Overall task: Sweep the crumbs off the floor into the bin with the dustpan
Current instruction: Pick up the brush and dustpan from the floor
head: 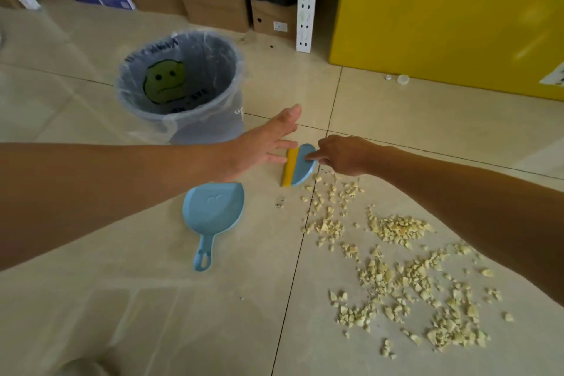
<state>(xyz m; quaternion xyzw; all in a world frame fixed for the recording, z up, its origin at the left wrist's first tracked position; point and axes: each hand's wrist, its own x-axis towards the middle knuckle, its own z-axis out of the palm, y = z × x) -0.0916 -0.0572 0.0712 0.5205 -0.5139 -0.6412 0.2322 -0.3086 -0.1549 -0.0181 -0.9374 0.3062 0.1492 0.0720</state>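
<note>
Light-blue plastic dustpan [213, 207] lies flat on the tiled floor. Just beyond it is a blue-yellow half-round brush [297, 166]. Left hand [259, 146] has straight, spread fingers at its edge. Right hand [341, 156] has a fingertip on it, grip unclear. Pale crumbs [396, 253] lie right of the dustpan, bag-lined grey bin [180, 85] beyond.

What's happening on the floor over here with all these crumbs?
A person is reaching both hands toward a small blue-and-yellow sweeper on the floor. The right hand touches its blue top; the open left hand is at its yellow edge. The blue dustpan lies untouched nearby, the lined bin stands behind, and the crumbs are scattered, unswept.
</note>
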